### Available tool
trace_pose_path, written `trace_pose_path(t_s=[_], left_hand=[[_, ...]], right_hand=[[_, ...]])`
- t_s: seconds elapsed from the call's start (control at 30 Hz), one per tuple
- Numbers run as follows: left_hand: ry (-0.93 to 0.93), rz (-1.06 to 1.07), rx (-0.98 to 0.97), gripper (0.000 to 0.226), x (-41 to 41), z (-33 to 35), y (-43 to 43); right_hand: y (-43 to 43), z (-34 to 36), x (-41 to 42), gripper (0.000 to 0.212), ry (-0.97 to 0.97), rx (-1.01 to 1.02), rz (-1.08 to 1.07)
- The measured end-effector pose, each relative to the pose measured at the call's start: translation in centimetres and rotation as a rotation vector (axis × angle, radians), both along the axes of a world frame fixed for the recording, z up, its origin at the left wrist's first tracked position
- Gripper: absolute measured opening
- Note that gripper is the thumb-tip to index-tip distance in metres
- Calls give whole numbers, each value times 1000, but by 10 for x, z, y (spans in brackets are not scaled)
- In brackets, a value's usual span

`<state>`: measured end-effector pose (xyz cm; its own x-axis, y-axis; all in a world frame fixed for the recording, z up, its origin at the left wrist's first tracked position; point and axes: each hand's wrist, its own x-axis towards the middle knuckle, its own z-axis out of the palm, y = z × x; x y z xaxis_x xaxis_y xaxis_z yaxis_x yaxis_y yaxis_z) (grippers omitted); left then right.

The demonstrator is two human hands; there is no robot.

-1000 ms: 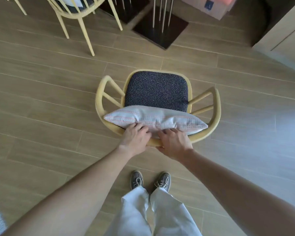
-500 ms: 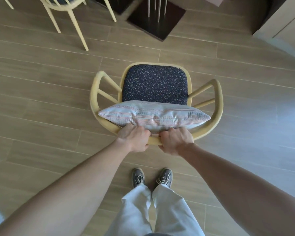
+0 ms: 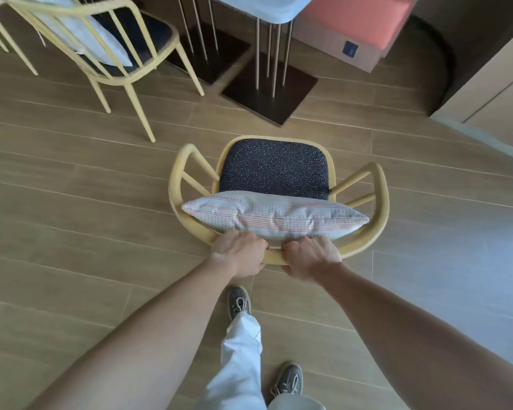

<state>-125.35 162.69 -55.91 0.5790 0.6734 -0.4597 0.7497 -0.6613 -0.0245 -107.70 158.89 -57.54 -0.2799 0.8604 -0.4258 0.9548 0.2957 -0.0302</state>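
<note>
A pale yellow wooden armchair (image 3: 176,184) with a dark speckled seat pad (image 3: 274,167) stands on the floor right in front of me, its curved back rail nearest me. A light striped cushion (image 3: 273,216) leans against the inside of that rail. My left hand (image 3: 239,255) grips the back rail left of centre. My right hand (image 3: 311,258) grips the same rail just to the right, a short gap between the two. Both sets of fingers curl over the rail's top, behind the cushion's lower edge.
A second yellow chair (image 3: 113,54) with a pale cushion stands at the back left. Beyond are two table bases, dark square plates (image 3: 270,93) with thin metal rods. A coral bench (image 3: 356,28) sits at the back right, a cabinet wall (image 3: 492,93) on the right. My feet stand staggered on the wood-look floor.
My hands went from resting on the cushion to gripping the back rail. The chair and I have moved toward the tables, and I have stepped forward with one foot.
</note>
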Motion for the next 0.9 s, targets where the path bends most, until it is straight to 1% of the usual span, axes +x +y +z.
trace_pose_path(t_s=[0.23,0.57,0.77,0.9], left_hand=[[-14,-32,7,33,3,-3,134],[-22,-29,23,34,25,-4,295],[-8,-7,43,27,40,0,372],[2,1,63,27,51,0,411]], right_hand=[[124,-1,-1,35,-6,-2,-67],[284,-4,25,36,9,9,-83],[361,-6,39,36,37,11,-82],[401,-5,49,35,45,-6,-84]])
